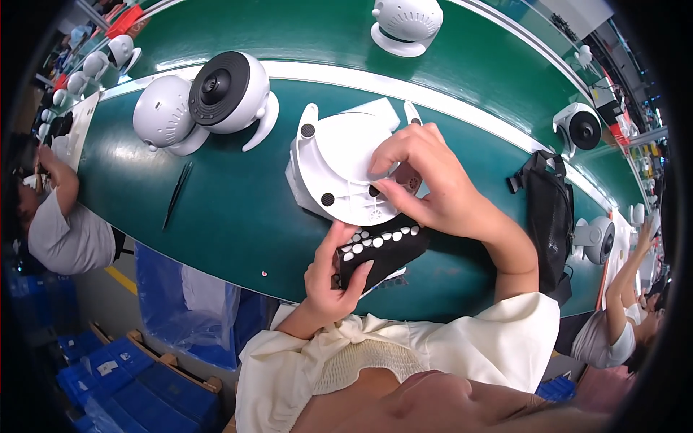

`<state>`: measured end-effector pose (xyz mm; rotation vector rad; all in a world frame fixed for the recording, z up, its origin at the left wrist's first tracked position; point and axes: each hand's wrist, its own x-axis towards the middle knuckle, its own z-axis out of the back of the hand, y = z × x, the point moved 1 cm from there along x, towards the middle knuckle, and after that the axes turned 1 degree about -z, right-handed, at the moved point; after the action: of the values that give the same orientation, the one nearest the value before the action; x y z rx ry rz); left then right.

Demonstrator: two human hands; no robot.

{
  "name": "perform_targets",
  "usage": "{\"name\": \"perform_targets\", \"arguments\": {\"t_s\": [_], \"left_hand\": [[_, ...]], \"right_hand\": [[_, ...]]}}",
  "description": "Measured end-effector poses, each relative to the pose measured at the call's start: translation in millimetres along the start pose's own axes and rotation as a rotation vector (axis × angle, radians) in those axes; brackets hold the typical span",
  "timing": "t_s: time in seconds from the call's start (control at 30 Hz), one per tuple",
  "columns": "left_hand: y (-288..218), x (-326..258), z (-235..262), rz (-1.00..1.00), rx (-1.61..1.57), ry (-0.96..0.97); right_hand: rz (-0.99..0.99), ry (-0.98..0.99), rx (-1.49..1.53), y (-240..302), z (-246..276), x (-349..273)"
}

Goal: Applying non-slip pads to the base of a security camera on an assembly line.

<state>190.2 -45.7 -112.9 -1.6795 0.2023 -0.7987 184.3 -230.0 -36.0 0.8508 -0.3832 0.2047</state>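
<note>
A white device with a curved stand (339,206) lies with its underside up on the bench before me. Black round pads (327,199) sit on the stand, and bare round recesses (375,214) show too. My right hand (433,184) bends over the stand, thumb and forefinger closed around a small black round pad (374,191) by its inner edge. Just below the stand, my left hand (328,281) grips a black sheet (386,261) carrying rows of white-faced round dots. The sheet is bent, and part of its lower side is hidden.
Two white devices (167,108) with round bodies stand at the left, near black tweezers (177,195). A black bag (548,216) lies to the right. Beyond a pale rail, another white device (408,25) stands on the green belt. Co-workers (72,224) sit at both sides.
</note>
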Motion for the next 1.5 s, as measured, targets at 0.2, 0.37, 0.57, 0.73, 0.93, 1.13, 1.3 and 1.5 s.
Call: {"name": "perform_targets", "arguments": {"t_s": [0.2, 0.37, 0.57, 0.73, 0.93, 1.13, 1.3, 1.5], "left_hand": [[-5, -7, 12, -0.009, -0.071, -0.010], [-7, 1, 17, 0.013, -0.257, -0.082], [-8, 7, 27, 0.090, -0.117, -0.018], [-12, 8, 28, 0.017, -0.035, -0.038], [-18, 10, 18, -0.004, 0.113, 0.002], [-13, 8, 16, -0.043, 0.297, 0.014], [-13, 6, 15, -0.018, 0.318, 0.017], [-18, 7, 14, 0.091, 0.254, 0.076]], "right_hand": [[0.208, 0.111, -0.135, 21, 14, -3], [0.082, 0.348, -0.134, 37, 12, -7], [0.010, 0.321, -0.041, 28, -3, -10], [0.085, 0.369, -0.093, 34, -2, -9], [0.245, 0.194, -0.233, 42, -8, -14], [0.233, 0.217, -0.225, 40, -12, -20], [0.173, 0.273, -0.108, 36, -15, -24], [0.289, 0.200, -0.034, 26, -11, -28]]}}
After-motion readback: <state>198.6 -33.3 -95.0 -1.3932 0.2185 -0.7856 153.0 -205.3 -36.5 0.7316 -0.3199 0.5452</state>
